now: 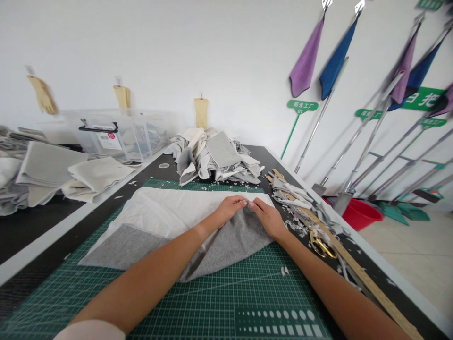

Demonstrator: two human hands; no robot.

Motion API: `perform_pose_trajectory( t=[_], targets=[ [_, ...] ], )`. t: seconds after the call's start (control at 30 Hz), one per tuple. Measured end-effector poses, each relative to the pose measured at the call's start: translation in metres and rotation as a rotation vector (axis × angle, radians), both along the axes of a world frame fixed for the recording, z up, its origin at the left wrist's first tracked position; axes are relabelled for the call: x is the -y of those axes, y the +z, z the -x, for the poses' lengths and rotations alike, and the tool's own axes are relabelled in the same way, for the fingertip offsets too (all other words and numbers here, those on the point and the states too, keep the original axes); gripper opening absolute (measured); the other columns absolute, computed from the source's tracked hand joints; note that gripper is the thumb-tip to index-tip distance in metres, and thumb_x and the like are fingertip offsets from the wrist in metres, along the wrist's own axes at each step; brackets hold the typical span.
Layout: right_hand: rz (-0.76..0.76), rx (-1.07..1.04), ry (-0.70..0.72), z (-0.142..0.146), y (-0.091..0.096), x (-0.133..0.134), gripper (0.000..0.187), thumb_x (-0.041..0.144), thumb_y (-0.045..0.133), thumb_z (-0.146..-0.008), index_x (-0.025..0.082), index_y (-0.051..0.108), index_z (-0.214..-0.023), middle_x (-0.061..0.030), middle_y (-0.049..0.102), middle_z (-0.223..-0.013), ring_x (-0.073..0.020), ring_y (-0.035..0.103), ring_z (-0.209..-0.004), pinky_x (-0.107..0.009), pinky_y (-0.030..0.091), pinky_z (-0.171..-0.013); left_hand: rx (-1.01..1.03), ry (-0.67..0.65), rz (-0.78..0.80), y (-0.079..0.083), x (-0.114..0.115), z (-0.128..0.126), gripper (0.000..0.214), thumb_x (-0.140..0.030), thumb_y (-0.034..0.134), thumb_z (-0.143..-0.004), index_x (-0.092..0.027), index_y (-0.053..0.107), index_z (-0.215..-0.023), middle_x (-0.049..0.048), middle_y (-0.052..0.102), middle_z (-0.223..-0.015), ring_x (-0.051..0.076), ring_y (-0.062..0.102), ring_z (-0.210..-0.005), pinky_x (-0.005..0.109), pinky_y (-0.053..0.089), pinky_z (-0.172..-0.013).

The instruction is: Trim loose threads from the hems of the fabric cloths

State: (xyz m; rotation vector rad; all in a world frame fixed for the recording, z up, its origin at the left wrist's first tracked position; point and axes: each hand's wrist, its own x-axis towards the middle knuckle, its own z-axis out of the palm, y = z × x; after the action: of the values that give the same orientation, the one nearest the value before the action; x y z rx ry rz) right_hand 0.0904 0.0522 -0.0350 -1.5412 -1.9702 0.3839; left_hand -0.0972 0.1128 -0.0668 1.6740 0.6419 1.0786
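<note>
A large piece of fabric (233,241), grey on one face and white on the other, lies partly folded on a green cutting mat (219,307). At its far right part, my left hand (230,210) pinches the fabric edge between thumb and fingers. Close beside it, my right hand (265,217) grips the same edge, the fingertips of both hands almost touching. Between them the grey face is lifted and bunched, while the white face (166,208) spreads flat to the left. What the fingertips press together is too small to make out.
Behind the mat stands a heap of grey and white fabric pieces (222,156). Gold-handled scissors (322,243), a wooden ruler (354,269) and scraps line the right edge. Folded cloths (53,165) and a clear plastic bin (106,137) sit left. A red bucket (361,215) is on the floor.
</note>
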Motion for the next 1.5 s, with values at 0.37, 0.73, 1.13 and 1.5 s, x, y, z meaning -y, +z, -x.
perform_pose_trajectory(
  t=[0.37, 0.73, 1.13, 1.5],
  targets=[
    [-0.034, 0.014, 0.003, 0.0003, -0.0034, -0.0019, 0.041, 0.056, 0.03, -0.102, 0.025, 0.047, -0.081, 0.0025, 0.052, -0.068, -0.0164, 0.054, -0.066, -0.026, 0.036, -0.065, 0.042, 0.035, 0.048, 0.0038, 0.0053, -0.001, 0.031, -0.041, 0.064, -0.086, -0.012, 0.074, -0.091, 0.0057, 0.072, -0.091, 0.019, 0.06, -0.088, 0.028, 0.043, -0.085],
    [-0.03, 0.078, -0.015, 0.002, -0.0017, -0.0007, 0.039, 0.055, 0.029, -0.102, 0.025, 0.048, -0.084, 0.003, 0.054, -0.067, -0.0153, 0.053, -0.065, -0.024, 0.03, -0.061, 0.059, 0.049, 0.052, 0.0039, 0.0054, -0.0011, 0.029, -0.04, 0.064, -0.085, -0.012, 0.074, -0.089, 0.0062, 0.072, -0.09, 0.019, 0.06, -0.088, 0.029, 0.043, -0.085],
    [-0.004, 0.06, 0.015, 0.0037, 0.0, 0.0008, 0.039, 0.057, 0.029, -0.102, 0.026, 0.046, -0.085, 0.0042, 0.05, -0.065, -0.0155, 0.053, -0.065, -0.025, 0.03, -0.062, 0.011, 0.035, 0.006, -0.0045, -0.0001, -0.0021, 0.028, -0.038, 0.062, -0.087, -0.013, 0.073, -0.088, 0.0039, 0.071, -0.088, 0.017, 0.059, -0.085, 0.026, 0.042, -0.081],
    [-0.008, 0.068, -0.013, 0.0048, -0.0021, -0.0009, 0.039, 0.057, 0.03, -0.101, 0.026, 0.047, -0.086, 0.0045, 0.052, -0.066, -0.0153, 0.054, -0.066, -0.024, 0.031, -0.062, 0.035, 0.075, 0.021, -0.0034, 0.0015, -0.0032, 0.027, -0.038, 0.062, -0.086, -0.013, 0.074, -0.09, 0.0048, 0.072, -0.091, 0.018, 0.06, -0.088, 0.027, 0.043, -0.084]
  ],
)
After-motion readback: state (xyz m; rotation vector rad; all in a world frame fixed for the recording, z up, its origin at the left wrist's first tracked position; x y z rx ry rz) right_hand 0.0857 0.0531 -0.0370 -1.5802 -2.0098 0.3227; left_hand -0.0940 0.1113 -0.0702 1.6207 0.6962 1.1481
